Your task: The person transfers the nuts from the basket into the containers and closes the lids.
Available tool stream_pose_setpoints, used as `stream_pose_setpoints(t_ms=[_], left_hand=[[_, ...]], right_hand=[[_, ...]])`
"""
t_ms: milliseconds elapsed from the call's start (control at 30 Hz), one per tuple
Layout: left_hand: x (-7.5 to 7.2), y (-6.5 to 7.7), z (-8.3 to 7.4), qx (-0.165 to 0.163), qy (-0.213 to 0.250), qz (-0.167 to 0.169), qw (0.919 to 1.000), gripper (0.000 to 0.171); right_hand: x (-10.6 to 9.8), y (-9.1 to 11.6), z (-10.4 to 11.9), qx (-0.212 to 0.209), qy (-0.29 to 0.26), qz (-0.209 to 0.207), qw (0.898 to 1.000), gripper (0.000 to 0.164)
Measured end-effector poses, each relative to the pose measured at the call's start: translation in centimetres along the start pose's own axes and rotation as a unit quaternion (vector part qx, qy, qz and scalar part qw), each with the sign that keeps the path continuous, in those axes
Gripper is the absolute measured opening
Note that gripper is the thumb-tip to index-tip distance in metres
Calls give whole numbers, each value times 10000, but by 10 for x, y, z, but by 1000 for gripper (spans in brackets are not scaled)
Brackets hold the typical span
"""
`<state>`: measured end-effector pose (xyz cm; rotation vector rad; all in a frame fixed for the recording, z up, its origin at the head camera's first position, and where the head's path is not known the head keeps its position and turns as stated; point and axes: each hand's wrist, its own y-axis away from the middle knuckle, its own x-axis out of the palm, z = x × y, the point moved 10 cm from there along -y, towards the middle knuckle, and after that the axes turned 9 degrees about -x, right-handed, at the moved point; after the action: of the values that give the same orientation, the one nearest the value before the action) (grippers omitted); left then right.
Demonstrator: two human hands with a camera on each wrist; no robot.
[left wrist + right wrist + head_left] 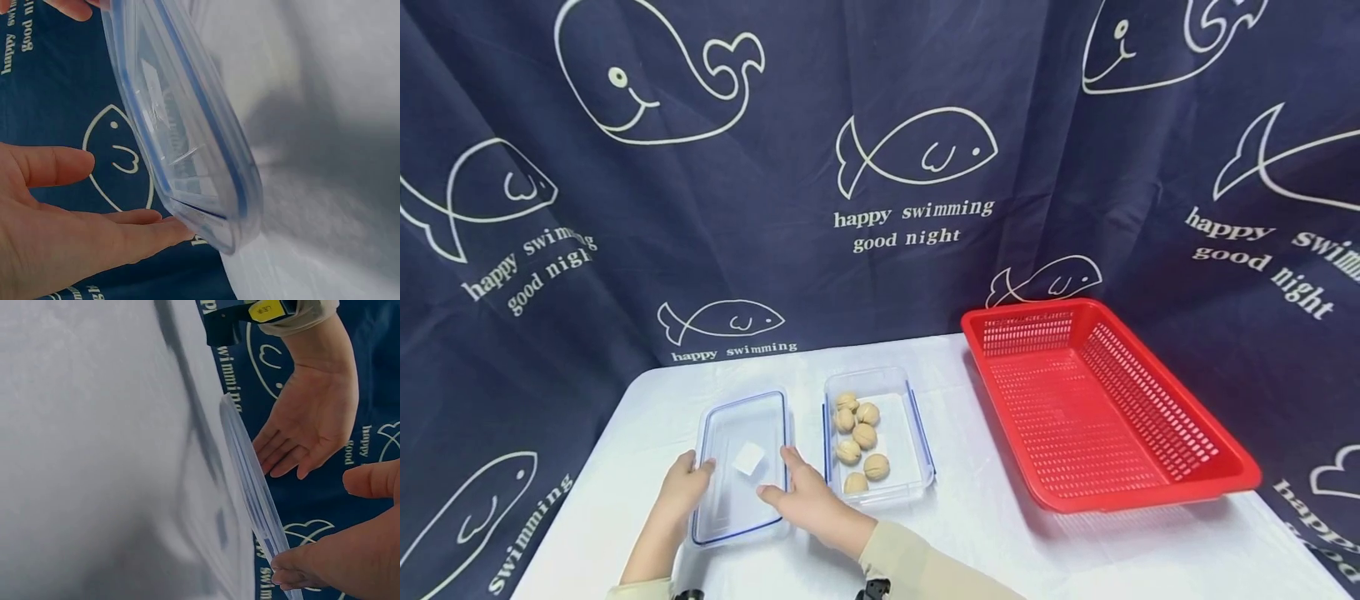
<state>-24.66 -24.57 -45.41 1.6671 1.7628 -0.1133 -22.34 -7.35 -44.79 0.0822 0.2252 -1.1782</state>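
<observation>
A clear plastic lid (737, 508) with a blue seal is held tilted over the left part of the table, a white square label (748, 458) on it. At its left edge is my left hand (685, 487). In the left wrist view its extended fingers (134, 234) touch the lid's rim, with the thumb standing apart. My right hand (812, 500) is at the opposite edge. The right wrist view shows those fingertips (290, 565) against the rim and the thumb off it. Right beside sits a clear box (898, 442) with several walnuts (865, 436) inside.
A large red plastic basket (1060, 400) with slotted walls stands on the right side of the table. White cloth (962, 550) covers the tabletop. Behind it hangs a dark blue curtain (805, 275) printed with fish and whales.
</observation>
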Motion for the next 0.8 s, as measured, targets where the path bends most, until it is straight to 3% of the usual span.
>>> stream_pose_setpoints(t_ms=[233,467,667,800], left_hand=[[2,6,-17,43,604,-120,9981,66],[2,12,-42,181,1424,-433,9887,64],[4,20,-67,431,1786,-658,9808,62],[6,27,-85,620,2017,-704,9749,61]], right_hand=[[-19,-3,8,-128,197,-179,9996,70],[-46,-8,16,-345,254,-548,9976,69],[-69,-9,21,-332,-659,-718,9947,68],[-84,-11,31,-490,-893,-851,9911,67]])
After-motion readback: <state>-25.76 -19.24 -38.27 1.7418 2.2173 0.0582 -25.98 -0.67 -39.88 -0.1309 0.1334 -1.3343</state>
